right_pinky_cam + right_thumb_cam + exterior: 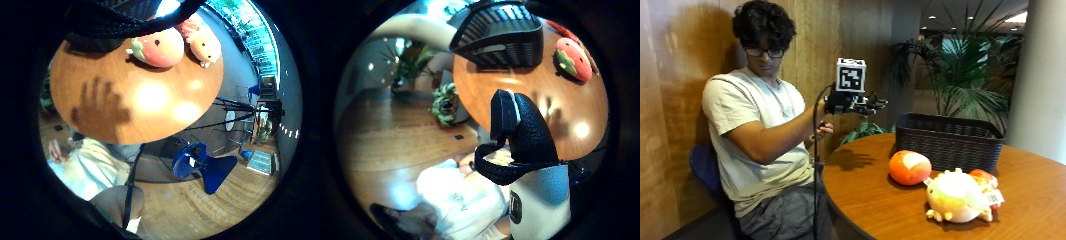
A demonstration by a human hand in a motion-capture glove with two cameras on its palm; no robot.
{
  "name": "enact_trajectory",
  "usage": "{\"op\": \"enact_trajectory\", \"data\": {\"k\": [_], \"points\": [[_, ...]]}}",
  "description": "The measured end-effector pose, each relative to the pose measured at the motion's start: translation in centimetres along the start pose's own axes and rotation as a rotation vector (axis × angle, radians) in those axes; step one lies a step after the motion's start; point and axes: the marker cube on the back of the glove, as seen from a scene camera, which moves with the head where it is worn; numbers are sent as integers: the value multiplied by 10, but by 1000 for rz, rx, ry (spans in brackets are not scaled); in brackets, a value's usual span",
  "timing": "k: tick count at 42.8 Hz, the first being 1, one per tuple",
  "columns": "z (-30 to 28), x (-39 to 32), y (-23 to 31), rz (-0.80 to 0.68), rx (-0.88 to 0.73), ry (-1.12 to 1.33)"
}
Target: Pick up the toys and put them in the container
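My gloved right hand (854,103) is raised in the air above the near-left edge of the round wooden table (879,210), fingers straight and holding nothing. Its spread shadow (100,107) falls on the tabletop. A round red-orange strawberry plush (909,167) (157,47) (574,59) lies in front of the dark slatted basket (949,140) (500,35). To its right sits a pale yellow plush animal (953,196) (206,46) with a small red plush (983,177) tucked behind it. A gloved finger (520,125) fills the middle of the thumb side palm view.
The person sits on a blue chair by a wooden wall, the bare hand (823,131) low at the table edge. Potted palms (959,70) and a column (1043,75) stand behind the basket. Another blue chair (200,162) and a tripod (240,112) stand on the floor.
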Motion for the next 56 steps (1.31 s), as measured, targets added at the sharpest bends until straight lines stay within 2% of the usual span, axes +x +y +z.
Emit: {"op": "enact_trajectory", "data": {"k": [5, 22, 39, 47, 51, 56], "points": [[1, 2, -2, 35, 14, 7], [2, 6, -3, -5, 15, 31], [-9, 59, -45, 76, 45, 85], [2, 104, -82, 183, -50, 225], [20, 126, -99, 158, -143, 280], [40, 129, -118, 135, -199, 200]]}}
